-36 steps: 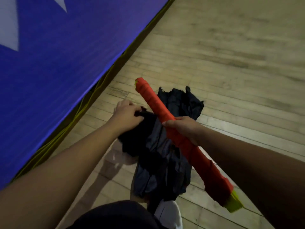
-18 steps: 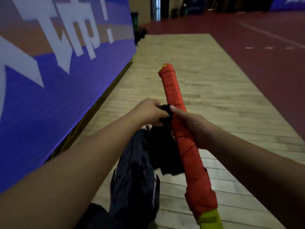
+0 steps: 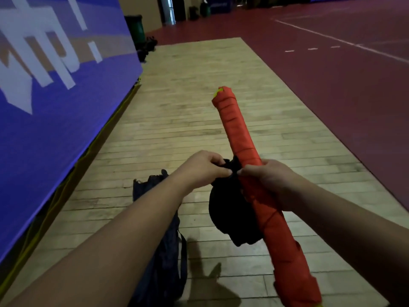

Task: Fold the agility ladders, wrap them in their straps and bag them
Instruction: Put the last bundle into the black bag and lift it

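Observation:
A folded agility ladder [image 3: 238,129], wound tight in its orange strap with yellow rung ends showing at both tips, slants from upper middle to lower right. My right hand [image 3: 269,181] grips its middle and also pinches the top of a black bag [image 3: 230,213] that hangs beside the bundle. My left hand [image 3: 204,168] pinches the same gathered edge of the black bag from the left. A second dark bag [image 3: 164,251] lies on the wooden floor below my left forearm.
A tall blue banner wall [image 3: 55,103] runs along the left. The wooden floor strip [image 3: 188,103] stretches ahead, with red court floor [image 3: 332,89] to the right. A green bin [image 3: 135,27] and dark items stand at the far end.
My view has lifted from the floor to the hall. Both hands have come together at the black bag's top edge, and the second dark bag now lies on the floor.

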Motion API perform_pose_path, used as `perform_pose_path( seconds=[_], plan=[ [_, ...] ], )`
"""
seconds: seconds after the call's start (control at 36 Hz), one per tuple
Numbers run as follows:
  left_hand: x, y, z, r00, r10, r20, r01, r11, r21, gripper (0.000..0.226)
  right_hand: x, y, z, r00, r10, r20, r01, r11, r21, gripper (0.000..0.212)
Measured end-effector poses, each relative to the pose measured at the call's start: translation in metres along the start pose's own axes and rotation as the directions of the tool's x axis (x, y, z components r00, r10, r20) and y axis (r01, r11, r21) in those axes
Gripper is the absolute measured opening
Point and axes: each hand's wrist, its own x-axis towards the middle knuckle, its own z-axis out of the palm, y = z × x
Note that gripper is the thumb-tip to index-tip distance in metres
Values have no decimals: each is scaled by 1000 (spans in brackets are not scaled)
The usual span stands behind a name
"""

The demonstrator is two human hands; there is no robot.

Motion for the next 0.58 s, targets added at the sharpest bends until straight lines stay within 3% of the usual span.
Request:
perform_pose_path(
  seconds=[0.22,0.33,0.44,0.58],
  plan=[
    [24,19,7,1000,10,7,-9,986,-169,27,-7,-25,-48,997,-74,-18,71,984,-162,15],
    [33,17,1,988,-91,-122,50,951,-306,27,-11,-23,-59,998,-67,-21,64,990,-129,21],
    [32,5,-13,966,-96,-240,64,988,-138,20,-11,-19,-63,994,-61,-87,49,989,-141,23],
    [33,1,-19,923,-119,-365,24,967,-253,17,-9,-17,-69,989,-14,-144,-7,989,-145,18]
  ],
)
